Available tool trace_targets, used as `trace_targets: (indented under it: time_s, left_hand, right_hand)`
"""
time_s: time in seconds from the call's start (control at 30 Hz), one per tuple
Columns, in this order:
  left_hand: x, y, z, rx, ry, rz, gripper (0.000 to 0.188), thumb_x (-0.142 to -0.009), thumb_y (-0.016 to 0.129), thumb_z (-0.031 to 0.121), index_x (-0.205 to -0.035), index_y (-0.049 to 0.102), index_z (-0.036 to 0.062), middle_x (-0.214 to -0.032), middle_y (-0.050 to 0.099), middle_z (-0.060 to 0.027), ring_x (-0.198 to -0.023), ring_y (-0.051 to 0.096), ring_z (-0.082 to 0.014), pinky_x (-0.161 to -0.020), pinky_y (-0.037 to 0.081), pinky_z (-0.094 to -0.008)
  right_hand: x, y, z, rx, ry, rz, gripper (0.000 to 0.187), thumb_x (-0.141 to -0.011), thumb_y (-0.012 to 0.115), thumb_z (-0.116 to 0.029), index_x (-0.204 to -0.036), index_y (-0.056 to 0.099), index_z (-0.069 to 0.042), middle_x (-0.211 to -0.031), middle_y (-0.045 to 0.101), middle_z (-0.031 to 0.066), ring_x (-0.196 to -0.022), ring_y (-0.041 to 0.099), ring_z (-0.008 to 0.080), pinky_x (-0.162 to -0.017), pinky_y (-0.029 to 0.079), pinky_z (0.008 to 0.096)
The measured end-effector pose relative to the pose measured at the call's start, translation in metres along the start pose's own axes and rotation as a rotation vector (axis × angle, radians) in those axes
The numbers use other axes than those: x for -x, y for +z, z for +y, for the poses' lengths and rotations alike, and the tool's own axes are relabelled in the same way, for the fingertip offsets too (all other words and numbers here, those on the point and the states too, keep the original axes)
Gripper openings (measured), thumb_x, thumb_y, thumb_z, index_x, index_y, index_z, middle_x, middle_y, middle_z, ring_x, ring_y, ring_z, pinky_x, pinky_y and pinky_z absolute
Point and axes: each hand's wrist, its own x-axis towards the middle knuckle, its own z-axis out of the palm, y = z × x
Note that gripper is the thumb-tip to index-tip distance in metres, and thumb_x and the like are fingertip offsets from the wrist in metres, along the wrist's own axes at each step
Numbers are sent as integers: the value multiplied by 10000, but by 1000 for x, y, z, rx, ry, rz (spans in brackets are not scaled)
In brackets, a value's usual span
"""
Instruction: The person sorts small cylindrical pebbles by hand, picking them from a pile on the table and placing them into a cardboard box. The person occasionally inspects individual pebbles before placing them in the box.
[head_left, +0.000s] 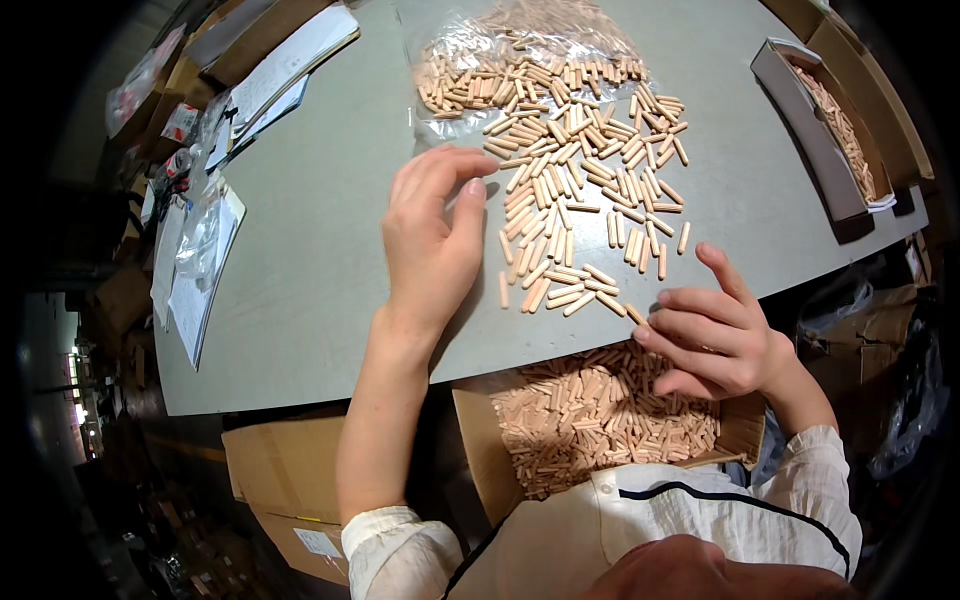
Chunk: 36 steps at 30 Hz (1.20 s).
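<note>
Many small wooden dowel pins (560, 190) lie spread over the grey tabletop, trailing out from a clear plastic bag (470, 50) heaped with more of them. My left hand (432, 220) rests at the left side of the spread, its fingers bent but apart from the thumb, fingertips beside the nearest pins. Over the table's front edge is my right hand (715, 340), fingers loosely spread and nothing gripped. One of its fingertips is at a single dowel pin (635, 314) by the edge; whether they touch I cannot tell. Below, an open cardboard box (480, 430) is filled with dowel pins.
At the far right of the grey table (320, 220) stands a long narrow box (800, 130) of dowel pins. Papers (290, 65) and a clipboard with a plastic bag (205, 260) lie along the left. A closed carton (290, 470) stands below the front edge.
</note>
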Motion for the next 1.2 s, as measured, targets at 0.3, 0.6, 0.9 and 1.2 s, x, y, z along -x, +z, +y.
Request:
trace_targets:
  time_s: [0.3, 0.6, 0.9, 1.2]
  left_hand:
    - [5, -2, 0, -28, -38, -41, 175, -973, 640, 33, -1109, 749, 23, -1154, 765, -120, -1264, 644, -320, -1077, 494, -425]
    - [5, -1, -12, -139, -55, -40, 352, -1018, 550, 47, -1356, 635, -1, -1402, 646, -223, -1356, 583, -393, -1142, 454, -458]
    - [15, 4, -7, -223, -34, -81, 482, -1022, 590, 149, -1463, 524, -33, -1477, 573, -263, -1440, 476, -457, -1215, 363, -495]
    - [9, -11, 19, -131, 124, -85, 110, -796, 790, 112, -869, 715, 77, -977, 631, -79, -977, 573, -273, -885, 445, -409]
  right_hand:
    - [-22, -15, 5, -194, 94, -46, 516, -982, 710, -421, -1188, 743, 51, -1195, 720, 179, -1159, 684, 359, -1148, 456, 582]
    - [-49, 12, 2, -16, 87, -352, 912, -897, 659, -663, -1464, 559, 44, -1560, 550, 196, -1490, 492, 350, -1274, 311, 581]
    - [-7, -17, 39, -176, 463, 6, 662, -1081, 576, -491, -1494, 558, 26, -1525, 578, 244, -1499, 490, 371, -1296, 189, 609]
    - [1, -10, 37, -321, 739, 291, 202, -1028, 643, -84, -1152, 733, 48, -1389, 688, 200, -1263, 669, 293, -1067, 501, 371]
